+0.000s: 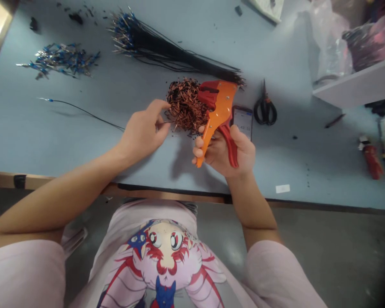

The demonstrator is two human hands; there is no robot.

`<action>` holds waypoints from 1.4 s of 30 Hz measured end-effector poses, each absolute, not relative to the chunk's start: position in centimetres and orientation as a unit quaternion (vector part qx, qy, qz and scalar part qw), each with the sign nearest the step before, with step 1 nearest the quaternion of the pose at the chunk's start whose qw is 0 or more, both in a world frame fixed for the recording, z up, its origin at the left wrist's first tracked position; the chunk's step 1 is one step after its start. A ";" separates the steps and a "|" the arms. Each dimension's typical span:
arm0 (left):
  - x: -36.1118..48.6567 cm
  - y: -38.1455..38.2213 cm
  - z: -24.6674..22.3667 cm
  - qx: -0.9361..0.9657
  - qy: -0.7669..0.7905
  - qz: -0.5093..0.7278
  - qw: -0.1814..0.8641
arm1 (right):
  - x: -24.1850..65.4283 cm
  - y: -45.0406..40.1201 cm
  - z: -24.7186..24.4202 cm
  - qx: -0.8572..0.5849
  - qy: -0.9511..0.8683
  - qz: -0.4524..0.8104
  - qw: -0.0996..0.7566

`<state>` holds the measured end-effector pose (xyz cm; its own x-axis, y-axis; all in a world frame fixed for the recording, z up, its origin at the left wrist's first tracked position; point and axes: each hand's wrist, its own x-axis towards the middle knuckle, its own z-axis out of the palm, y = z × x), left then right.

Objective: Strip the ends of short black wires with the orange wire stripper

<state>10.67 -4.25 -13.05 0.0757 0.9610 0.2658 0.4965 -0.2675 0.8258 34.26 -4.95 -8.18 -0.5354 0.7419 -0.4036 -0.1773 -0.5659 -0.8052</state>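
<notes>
Copper scraps (185,105) beneath orange-red stripper (223,107).

wire bundle (179,55) behind clippings heap (185,105); phone (244,116) right of clippings heap, scissors (265,105) right of phone.

A thin black wire (86,112), blue-collared at one end, trails from the left hand (143,132), and the right hand (240,156) holds an orange-and-red tool (223,107), handles spread.
</notes>
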 end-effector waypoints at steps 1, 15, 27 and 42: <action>10.5 -4.1 -13.2 0.671 0.538 0.421 0.288 | 34.3 -5.0 -8.1 -0.391 -0.378 0.789 0.286; 8.9 -2.6 -10.2 0.529 0.479 0.634 0.300 | 35.0 -6.6 -7.6 -0.444 -0.578 0.662 0.171; 10.0 -3.7 -10.7 0.673 0.471 0.560 0.109 | 31.0 -9.5 -9.8 -0.423 -0.892 0.155 0.028; 12.4 -5.9 -12.2 0.810 0.359 0.448 0.119 | 33.1 -7.0 -9.5 -0.454 -0.821 0.241 0.249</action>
